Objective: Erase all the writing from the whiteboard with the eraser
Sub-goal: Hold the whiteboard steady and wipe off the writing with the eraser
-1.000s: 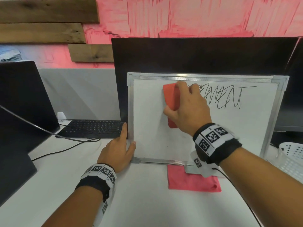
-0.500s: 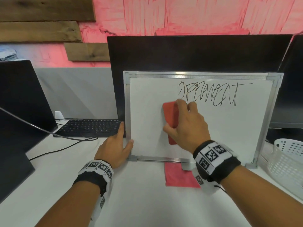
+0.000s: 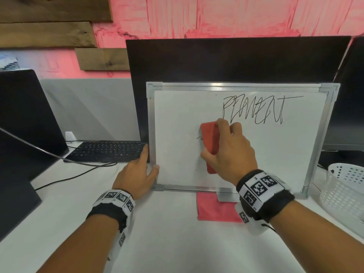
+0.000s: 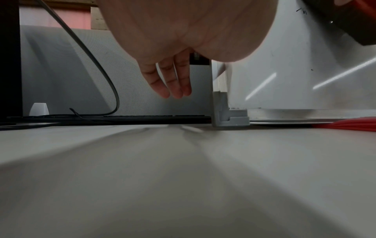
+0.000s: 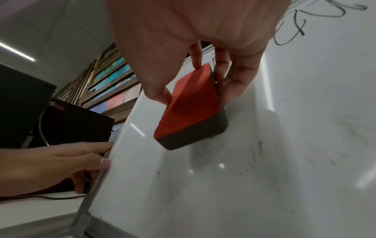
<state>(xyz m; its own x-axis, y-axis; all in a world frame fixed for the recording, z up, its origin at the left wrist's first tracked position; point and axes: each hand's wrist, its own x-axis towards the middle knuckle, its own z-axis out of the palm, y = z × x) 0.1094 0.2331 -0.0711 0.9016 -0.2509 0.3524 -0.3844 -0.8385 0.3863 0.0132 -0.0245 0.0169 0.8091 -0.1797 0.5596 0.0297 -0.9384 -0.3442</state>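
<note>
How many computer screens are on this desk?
3. The left screen stands at the far left, the middle screen directly behind the whiteboard, the right screen at the right edge, partly cut off. Others may sit outside the view.

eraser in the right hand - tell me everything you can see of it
The eraser is an oblong block with rounded corners: a red-orange upper layer on a dark, felt-like pad. The right hand grips it by its long sides, thumb on one, fingers on the other. It stands lengthwise, roughly upright, pad turned to the whiteboard, left of centre, just below and left of the black writing. Whether the whole pad lies flat on the board I cannot tell.
</note>
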